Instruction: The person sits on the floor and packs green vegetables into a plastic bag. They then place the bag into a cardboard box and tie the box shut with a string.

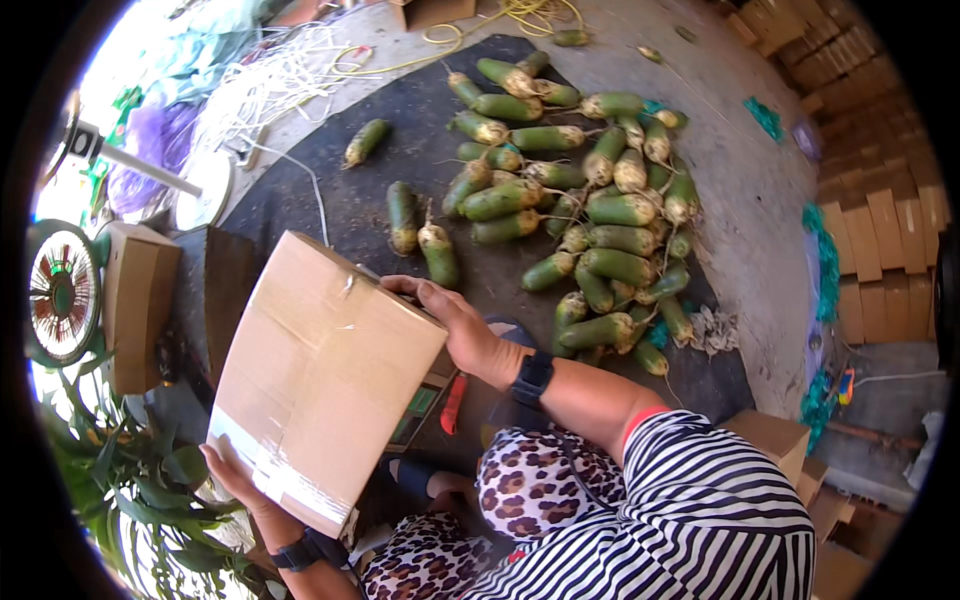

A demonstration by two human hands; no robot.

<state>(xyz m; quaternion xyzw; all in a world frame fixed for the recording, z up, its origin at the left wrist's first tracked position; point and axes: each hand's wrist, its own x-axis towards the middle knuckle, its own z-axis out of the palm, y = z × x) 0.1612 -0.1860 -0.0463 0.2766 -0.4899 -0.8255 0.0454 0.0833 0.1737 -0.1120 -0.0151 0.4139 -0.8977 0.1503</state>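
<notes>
A closed cardboard box (320, 370) with clear tape along its seam is tilted in front of me, held between both hands. My right hand (465, 330) grips its far right edge, with the thumb on the outside and some fingers hidden behind. At the near left end, my left hand (238, 488) presses against the side; its lower fingers are partly out of sight. Beyond the box lies a large heap of green radishes (615, 265) with pale root ends, and a few single radishes (402, 218) sit apart from it. A red-handled tool (453, 405) shows beside the box.
The radishes lie on a dark mat (330, 150). On the left stand a fan (64, 292), another cardboard box (140, 300) and green leafy stalks (150, 490). White strapping (275, 95) and a yellow hose (440, 45) trail at the back. Stacked cartons (890, 230) line the right.
</notes>
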